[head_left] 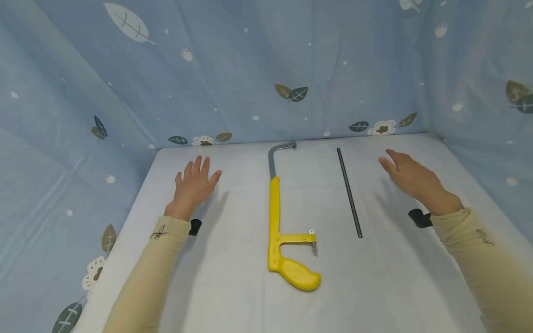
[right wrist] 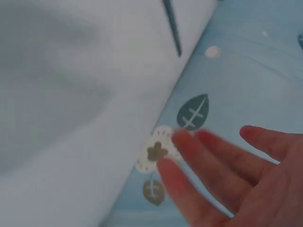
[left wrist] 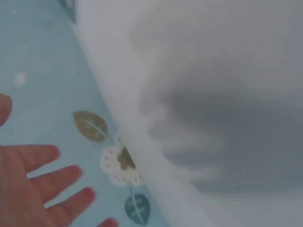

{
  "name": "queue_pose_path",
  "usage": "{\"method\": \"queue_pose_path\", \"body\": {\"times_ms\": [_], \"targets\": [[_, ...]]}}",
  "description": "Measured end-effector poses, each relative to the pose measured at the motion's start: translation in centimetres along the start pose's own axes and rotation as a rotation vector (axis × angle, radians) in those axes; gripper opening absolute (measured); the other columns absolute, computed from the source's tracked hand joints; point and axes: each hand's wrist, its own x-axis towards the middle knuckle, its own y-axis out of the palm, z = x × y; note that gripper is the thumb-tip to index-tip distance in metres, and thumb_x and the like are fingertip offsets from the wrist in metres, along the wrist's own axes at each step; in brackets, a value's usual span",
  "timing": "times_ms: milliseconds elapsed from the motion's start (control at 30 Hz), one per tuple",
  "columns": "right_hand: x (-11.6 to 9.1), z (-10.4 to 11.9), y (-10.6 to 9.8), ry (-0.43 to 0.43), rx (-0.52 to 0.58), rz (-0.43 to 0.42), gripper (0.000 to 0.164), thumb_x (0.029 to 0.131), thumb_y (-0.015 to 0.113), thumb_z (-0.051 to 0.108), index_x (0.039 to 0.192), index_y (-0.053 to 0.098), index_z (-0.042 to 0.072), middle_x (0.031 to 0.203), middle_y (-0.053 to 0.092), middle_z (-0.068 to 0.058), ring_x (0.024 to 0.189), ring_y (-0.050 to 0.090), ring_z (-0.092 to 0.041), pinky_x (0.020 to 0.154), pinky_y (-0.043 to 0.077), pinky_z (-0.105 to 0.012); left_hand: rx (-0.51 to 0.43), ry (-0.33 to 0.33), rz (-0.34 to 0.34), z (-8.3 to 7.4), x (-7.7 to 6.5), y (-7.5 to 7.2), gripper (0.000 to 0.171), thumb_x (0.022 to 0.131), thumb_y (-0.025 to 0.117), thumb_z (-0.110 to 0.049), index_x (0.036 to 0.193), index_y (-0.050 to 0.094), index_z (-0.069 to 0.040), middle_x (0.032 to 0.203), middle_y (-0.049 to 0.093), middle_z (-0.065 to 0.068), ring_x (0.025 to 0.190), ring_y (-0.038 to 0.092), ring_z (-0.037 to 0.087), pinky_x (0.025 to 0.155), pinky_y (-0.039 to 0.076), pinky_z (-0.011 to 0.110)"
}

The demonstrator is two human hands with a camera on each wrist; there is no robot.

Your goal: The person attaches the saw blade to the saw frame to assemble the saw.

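A hacksaw frame (head_left: 275,210) with a yellow body, a grey curved front end and a yellow handle lies on the white table; no blade spans it. To its right lies a thin dark hacksaw blade or rod (head_left: 349,192), its exact kind unclear; one end of this dark strip (right wrist: 173,28) shows in the right wrist view. My left hand (head_left: 192,187) hovers left of the frame, fingers spread, holding nothing. Over the right side of the table, my right hand (head_left: 416,182) is held with fingers extended, nearest the dark strip and touching nothing.
The white-covered table (head_left: 237,277) is bounded at the back and sides by a blue curtain (head_left: 250,69) printed with leaves and flowers. Black wrist mounts (head_left: 419,218) sit by both sleeves. Shadows of the arms fall on the cloth.
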Motion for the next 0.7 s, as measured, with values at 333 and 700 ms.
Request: {"method": "queue_pose_path", "body": {"times_ms": [333,700], "targets": [[-1.3,0.6,2.9,0.035,0.302,-0.063,0.064,0.091,0.031,0.050,0.135,0.034,0.004,0.111,0.057,-0.019,0.099,0.053,-0.035,0.072,0.041,-0.047,-0.269,-0.016,0.021,-4.1,-2.2,1.8,0.065,0.087,0.036,-0.058,0.136,0.040,-0.015,0.112,0.058,0.006,0.091,0.056,0.023,0.069,0.044,0.039],[-0.8,1.5,6.9,0.180,0.490,0.030,0.071,0.089,0.041,0.050,0.134,0.032,-0.005,0.111,0.055,-0.022,0.086,0.061,-0.026,0.071,0.047,-0.041,-0.466,-0.021,0.177,-8.5,-3.6,4.8,0.057,0.088,0.044,-0.049,0.135,0.040,-0.018,0.079,0.063,-0.002,0.063,0.058,0.018,0.070,0.042,0.034]]}}
